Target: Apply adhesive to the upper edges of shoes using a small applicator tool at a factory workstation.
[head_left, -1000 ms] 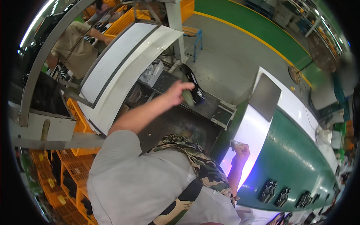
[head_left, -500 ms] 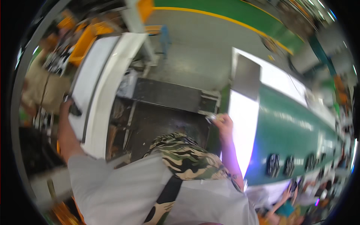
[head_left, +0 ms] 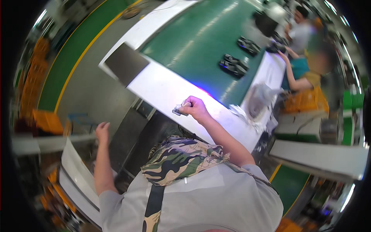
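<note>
My right hand [head_left: 196, 110] is closed on a small crumpled whitish cloth [head_left: 180, 108], pinched between thumb and fingers above the white edge of the worktable [head_left: 162, 91]. Out to the left, my left hand [head_left: 102, 132] hangs in the air over the floor side, its fingers loosely bent with no object visible in them. On the green conveyor belt [head_left: 181, 46] beyond the right hand lie black sandals in pairs, the nearest pair [head_left: 233, 65] and another pair [head_left: 248, 45] farther along.
A dark flat sheet [head_left: 126, 64] lies at the table's left end. Clear plastic bags [head_left: 261, 101] sit at its right end. Co-workers work along the right side, one arm [head_left: 289, 71] reaching to a dark shoe [head_left: 275, 47]. A white bench [head_left: 75, 166] stands at lower left, orange crates [head_left: 305, 102] at right.
My body has turned right, toward the belt. My left hand has left the dark object it held over the white bench. The right hand still grips the cloth, now above the table edge.
</note>
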The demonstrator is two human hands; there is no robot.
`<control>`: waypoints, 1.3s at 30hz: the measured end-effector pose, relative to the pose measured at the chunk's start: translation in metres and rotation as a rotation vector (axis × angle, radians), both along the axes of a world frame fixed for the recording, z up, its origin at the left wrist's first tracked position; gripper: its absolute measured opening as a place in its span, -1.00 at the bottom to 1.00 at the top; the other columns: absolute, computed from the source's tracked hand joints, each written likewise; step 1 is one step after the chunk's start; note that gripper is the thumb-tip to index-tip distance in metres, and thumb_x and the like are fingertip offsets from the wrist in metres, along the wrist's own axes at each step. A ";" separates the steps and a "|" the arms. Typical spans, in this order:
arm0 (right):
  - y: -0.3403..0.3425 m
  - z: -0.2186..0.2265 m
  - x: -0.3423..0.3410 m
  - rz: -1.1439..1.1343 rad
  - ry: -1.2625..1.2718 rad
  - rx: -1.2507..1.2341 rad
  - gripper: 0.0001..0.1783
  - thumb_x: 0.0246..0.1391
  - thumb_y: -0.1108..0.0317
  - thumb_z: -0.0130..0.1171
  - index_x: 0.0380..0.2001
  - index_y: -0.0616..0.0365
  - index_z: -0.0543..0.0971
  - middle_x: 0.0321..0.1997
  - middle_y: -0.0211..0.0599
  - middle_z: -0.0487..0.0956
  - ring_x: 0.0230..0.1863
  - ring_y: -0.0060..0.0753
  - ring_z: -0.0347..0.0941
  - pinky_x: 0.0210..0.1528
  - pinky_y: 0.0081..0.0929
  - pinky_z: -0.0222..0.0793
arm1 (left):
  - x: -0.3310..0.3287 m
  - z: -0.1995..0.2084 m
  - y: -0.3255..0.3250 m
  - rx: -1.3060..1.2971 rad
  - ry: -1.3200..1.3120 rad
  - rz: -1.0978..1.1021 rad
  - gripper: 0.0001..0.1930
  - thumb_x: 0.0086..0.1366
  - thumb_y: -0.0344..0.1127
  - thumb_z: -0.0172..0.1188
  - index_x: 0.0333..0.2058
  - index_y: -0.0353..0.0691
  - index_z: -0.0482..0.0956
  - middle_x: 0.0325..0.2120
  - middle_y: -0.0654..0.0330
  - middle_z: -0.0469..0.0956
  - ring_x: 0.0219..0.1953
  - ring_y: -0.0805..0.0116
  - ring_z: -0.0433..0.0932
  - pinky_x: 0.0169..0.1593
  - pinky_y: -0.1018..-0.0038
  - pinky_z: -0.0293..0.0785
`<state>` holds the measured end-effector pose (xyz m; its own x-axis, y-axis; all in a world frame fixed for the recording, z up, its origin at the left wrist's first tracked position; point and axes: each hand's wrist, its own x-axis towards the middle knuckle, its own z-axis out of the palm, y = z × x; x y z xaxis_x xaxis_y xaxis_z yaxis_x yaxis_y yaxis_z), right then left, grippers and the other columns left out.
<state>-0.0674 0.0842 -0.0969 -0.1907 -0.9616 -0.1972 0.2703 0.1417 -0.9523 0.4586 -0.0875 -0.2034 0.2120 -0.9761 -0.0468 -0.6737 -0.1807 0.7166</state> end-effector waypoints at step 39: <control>0.184 -0.018 -0.286 -0.744 -0.046 -0.001 -0.75 -0.09 0.53 0.40 -0.49 0.13 0.46 -0.50 -0.54 0.45 -0.48 -0.69 0.33 -0.43 -0.66 0.29 | -0.691 0.147 0.005 0.809 1.402 -1.178 -0.35 0.05 -0.33 0.34 0.13 -0.36 0.37 0.06 0.04 0.52 0.16 0.12 0.45 0.25 0.18 0.36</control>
<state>-0.3530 0.2683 -0.1150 -0.7833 -0.5815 -0.2198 0.3339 -0.0952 -0.9378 -0.2324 -0.0824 -0.0568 -0.9671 -0.2543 0.0026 0.1708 -0.6422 0.7472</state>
